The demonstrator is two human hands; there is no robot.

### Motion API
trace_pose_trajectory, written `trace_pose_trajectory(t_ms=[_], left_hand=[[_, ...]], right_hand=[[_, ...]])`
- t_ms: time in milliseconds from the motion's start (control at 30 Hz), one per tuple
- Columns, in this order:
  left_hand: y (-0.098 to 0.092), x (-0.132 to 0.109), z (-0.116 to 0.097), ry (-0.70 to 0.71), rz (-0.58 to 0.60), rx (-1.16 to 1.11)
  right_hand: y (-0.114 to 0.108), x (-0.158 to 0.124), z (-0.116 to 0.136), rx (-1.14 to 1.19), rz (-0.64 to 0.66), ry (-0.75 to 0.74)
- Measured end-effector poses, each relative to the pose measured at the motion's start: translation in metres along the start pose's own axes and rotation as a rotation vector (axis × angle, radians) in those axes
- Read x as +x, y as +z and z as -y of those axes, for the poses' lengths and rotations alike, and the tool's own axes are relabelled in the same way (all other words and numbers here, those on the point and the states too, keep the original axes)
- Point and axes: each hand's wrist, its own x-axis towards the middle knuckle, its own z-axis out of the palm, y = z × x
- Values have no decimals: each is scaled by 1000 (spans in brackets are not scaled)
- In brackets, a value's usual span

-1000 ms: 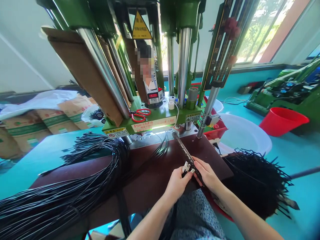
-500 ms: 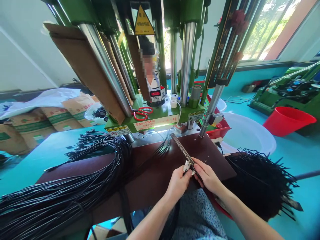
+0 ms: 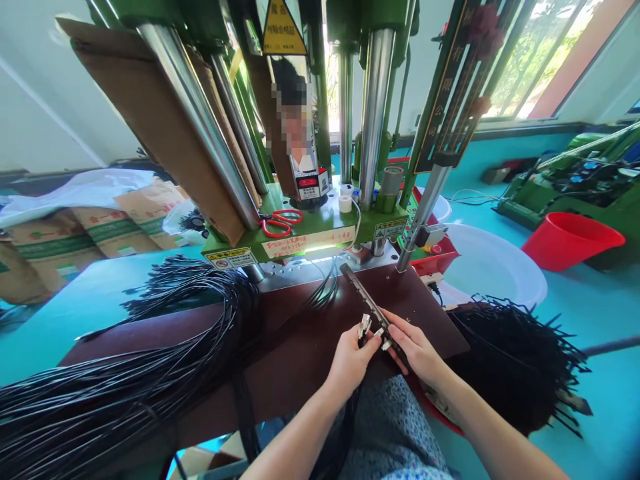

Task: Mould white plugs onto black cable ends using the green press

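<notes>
My right hand (image 3: 414,343) is closed round the near end of a long dark metal bar (image 3: 361,293) with a row of small notches. The bar slants away towards the machine, its far tip over the brown tabletop. Beside it, my left hand (image 3: 353,360) is closed on a few black cables with pale, clear-looking connectors (image 3: 365,325) sticking out past the thumb. Another small pale connector (image 3: 387,345) shows at the bar near my right fingers. How the connectors sit against the bar is partly hidden by my fingers.
The green press (image 3: 320,243) stands ahead, with red-handled scissors (image 3: 280,223) on its ledge. Thin cables (image 3: 325,287) hang from its front. A big black cable bundle (image 3: 200,360) covers the table's left side; another dark bundle (image 3: 510,373) is at the right, near a white tub (image 3: 530,270).
My left hand has shifted slightly left, and more of the pale connectors now shows above its fingers. My right hand still holds the bar in nearly the same place. The view has tilted a little.
</notes>
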Motion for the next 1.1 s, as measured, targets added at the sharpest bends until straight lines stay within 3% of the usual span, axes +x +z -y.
trace_pose_trajectory(t_ms=[100,233,467,533,633,733,1100], left_hand=[[-1,2,4,-48,4,-20],[-3,1,8,-7,-23,-7],[-12,-1,3,-120,-141,-250],[-14,-1,1,-147,-128,-288],[-12,1,-1,-100,-58,-189],[-10,2,0,-42,-86,-106],[-12,3,4,-147,-106,-186]], right_hand=[[0,-1,2,-72,41,-5],[3,-2,4,-153,70,-28],[0,0,1,25,-19,13],[-1,0,1,43,-14,15],[-1,-1,2,31,24,31],[-2,-1,3,5,51,38],[-4,-2,4,-30,84,44]])
